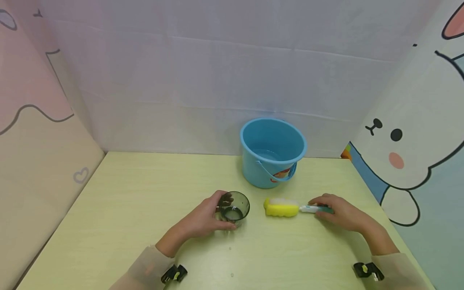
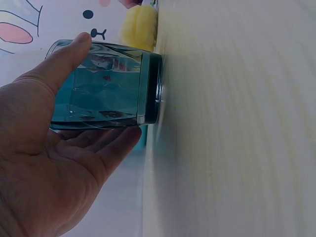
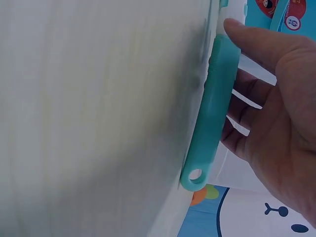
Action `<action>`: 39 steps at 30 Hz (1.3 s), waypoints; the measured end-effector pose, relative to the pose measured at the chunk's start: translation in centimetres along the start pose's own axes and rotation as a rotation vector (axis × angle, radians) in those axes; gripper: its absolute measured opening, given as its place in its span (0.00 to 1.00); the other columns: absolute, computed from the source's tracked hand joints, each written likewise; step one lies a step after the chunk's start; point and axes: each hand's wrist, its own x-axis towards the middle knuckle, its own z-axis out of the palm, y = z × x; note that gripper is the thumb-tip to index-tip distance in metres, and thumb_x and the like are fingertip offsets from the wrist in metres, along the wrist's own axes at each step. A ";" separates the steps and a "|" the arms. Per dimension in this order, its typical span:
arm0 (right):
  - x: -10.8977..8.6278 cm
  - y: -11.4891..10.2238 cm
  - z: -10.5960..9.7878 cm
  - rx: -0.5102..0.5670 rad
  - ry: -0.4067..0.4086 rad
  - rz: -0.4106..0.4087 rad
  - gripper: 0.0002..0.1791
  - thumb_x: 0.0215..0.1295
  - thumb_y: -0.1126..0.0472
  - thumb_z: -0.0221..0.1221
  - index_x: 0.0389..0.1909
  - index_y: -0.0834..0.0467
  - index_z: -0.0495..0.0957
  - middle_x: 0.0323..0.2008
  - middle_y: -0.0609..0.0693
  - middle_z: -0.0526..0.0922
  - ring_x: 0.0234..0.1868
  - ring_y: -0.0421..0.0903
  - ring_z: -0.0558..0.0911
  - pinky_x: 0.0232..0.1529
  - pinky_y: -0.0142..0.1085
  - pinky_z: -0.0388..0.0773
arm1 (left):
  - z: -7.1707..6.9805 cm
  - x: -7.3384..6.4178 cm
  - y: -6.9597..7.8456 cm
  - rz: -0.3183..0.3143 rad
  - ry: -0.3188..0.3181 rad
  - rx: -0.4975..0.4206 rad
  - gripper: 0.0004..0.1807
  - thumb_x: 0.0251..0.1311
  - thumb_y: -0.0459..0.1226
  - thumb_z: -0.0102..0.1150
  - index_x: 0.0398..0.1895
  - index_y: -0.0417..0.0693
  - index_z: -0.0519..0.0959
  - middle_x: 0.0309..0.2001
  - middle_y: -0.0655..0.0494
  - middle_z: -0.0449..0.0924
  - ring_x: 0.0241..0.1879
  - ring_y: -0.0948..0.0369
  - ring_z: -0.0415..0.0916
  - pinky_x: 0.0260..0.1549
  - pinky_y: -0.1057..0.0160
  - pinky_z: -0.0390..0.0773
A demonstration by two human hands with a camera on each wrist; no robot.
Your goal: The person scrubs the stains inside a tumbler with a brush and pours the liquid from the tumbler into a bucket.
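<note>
A dark see-through drinking glass [image 1: 235, 206] stands upright on the table with a little clear liquid in its bottom. My left hand [image 1: 208, 215] holds it from the left, thumb on the near side and fingers on the far side; the left wrist view shows the thumb along the glass [image 2: 106, 84]. To the right lies a cup brush with a yellow sponge head [image 1: 282, 207] and a white and teal handle [image 3: 212, 113]. My right hand [image 1: 338, 211] grips the handle between thumb and fingers. Its fingertips are partly hidden behind the handle in the right wrist view.
Behind the glass and brush, a blue bucket [image 1: 272, 141] stands at the table's back edge, its handle hanging down in front. Small water drops [image 1: 232, 275] dot the table [image 1: 145, 189] near its front. Printed cloth screens [image 1: 417, 121] close off the sides and back.
</note>
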 end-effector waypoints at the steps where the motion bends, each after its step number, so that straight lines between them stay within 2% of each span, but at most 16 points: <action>1: 0.0 -0.1 -0.1 -0.004 0.006 0.000 0.18 0.73 0.59 0.69 0.61 0.57 0.84 0.46 0.39 0.83 0.45 0.39 0.80 0.45 0.41 0.82 | 0.0 0.0 0.0 0.001 0.000 -0.001 0.50 0.55 0.50 0.83 0.75 0.44 0.65 0.67 0.49 0.77 0.68 0.51 0.74 0.69 0.46 0.72; 6: 0.1 -0.5 -0.7 -0.017 0.046 0.007 0.20 0.72 0.59 0.69 0.63 0.57 0.82 0.45 0.40 0.82 0.45 0.41 0.80 0.44 0.44 0.82 | -0.1 0.0 0.0 0.008 -0.001 -0.004 0.49 0.55 0.49 0.83 0.75 0.44 0.65 0.66 0.48 0.78 0.67 0.51 0.75 0.69 0.46 0.72; 9: 0.3 -0.9 -1.2 -0.016 0.077 0.002 0.20 0.74 0.59 0.67 0.64 0.58 0.81 0.48 0.45 0.83 0.47 0.43 0.81 0.45 0.47 0.81 | -0.1 0.0 -0.1 0.006 -0.002 -0.003 0.49 0.55 0.49 0.83 0.75 0.44 0.65 0.66 0.48 0.78 0.67 0.51 0.75 0.68 0.45 0.72; 16: 1.2 -1.9 -2.6 0.013 0.150 0.015 0.23 0.78 0.57 0.64 0.69 0.60 0.77 0.50 0.49 0.84 0.46 0.44 0.82 0.45 0.39 0.83 | 0.0 0.0 -0.2 0.004 0.001 0.003 0.50 0.54 0.50 0.84 0.74 0.45 0.65 0.65 0.49 0.78 0.67 0.52 0.75 0.68 0.45 0.73; 23: 2.9 -3.3 -4.5 0.094 0.223 0.073 0.26 0.81 0.55 0.60 0.74 0.60 0.71 0.54 0.54 0.85 0.53 0.54 0.85 0.49 0.35 0.84 | 0.0 0.0 -0.2 0.004 0.000 -0.002 0.50 0.54 0.50 0.84 0.74 0.45 0.66 0.65 0.47 0.78 0.66 0.51 0.75 0.68 0.44 0.72; 27: 4.1 -4.4 -5.5 0.171 0.235 0.088 0.28 0.83 0.55 0.57 0.76 0.61 0.68 0.54 0.58 0.83 0.51 0.56 0.86 0.46 0.36 0.85 | 0.0 0.0 -0.3 0.005 0.003 -0.006 0.49 0.54 0.50 0.84 0.74 0.45 0.66 0.65 0.48 0.78 0.66 0.51 0.75 0.68 0.44 0.72; 32: 5.7 -5.6 -6.6 0.302 0.262 0.131 0.30 0.85 0.52 0.54 0.79 0.62 0.64 0.56 0.62 0.80 0.47 0.47 0.86 0.45 0.38 0.88 | 0.0 0.0 -0.3 0.008 0.001 -0.010 0.49 0.54 0.50 0.84 0.74 0.45 0.66 0.65 0.48 0.78 0.66 0.51 0.75 0.68 0.44 0.72; 35: 6.6 -6.1 -7.4 0.391 0.283 0.179 0.33 0.85 0.48 0.52 0.81 0.61 0.61 0.60 0.63 0.78 0.48 0.43 0.86 0.47 0.38 0.88 | 0.0 0.0 -0.2 0.007 0.000 -0.008 0.50 0.54 0.51 0.83 0.74 0.45 0.66 0.66 0.47 0.78 0.66 0.51 0.75 0.68 0.45 0.72; 39: 7.7 -6.7 -8.2 0.524 0.293 0.243 0.38 0.85 0.43 0.49 0.83 0.62 0.56 0.67 0.65 0.74 0.51 0.46 0.85 0.49 0.38 0.87 | 0.0 0.0 -0.2 0.001 0.001 -0.004 0.50 0.54 0.51 0.83 0.75 0.45 0.66 0.66 0.48 0.78 0.66 0.51 0.75 0.68 0.45 0.72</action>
